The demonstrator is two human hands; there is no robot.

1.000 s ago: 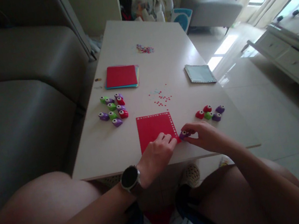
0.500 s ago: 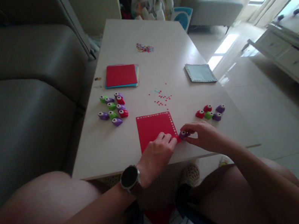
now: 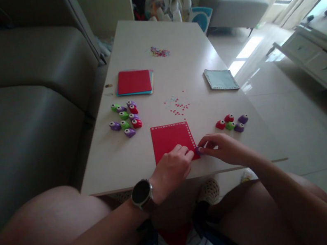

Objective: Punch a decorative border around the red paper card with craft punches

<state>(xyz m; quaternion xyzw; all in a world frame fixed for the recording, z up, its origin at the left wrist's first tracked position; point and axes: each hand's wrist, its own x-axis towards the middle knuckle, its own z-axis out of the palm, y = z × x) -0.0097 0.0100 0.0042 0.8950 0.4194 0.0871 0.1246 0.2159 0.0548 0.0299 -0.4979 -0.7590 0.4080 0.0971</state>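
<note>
Since a second ago the right hand (image 3: 224, 148) has closed further over the small purple plastic punch (image 3: 199, 149), now nearly hidden, pinching it at the near right corner of the flat red paper sheet (image 3: 171, 141). The left hand (image 3: 173, 168) presses that sheet onto the smooth pale table (image 3: 111, 164).

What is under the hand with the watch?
The left hand presses on the near part of the red paper, which lies flat on the table. Its near edge is covered by the hand. The right hand pinches a purple punch at its corner.
</note>
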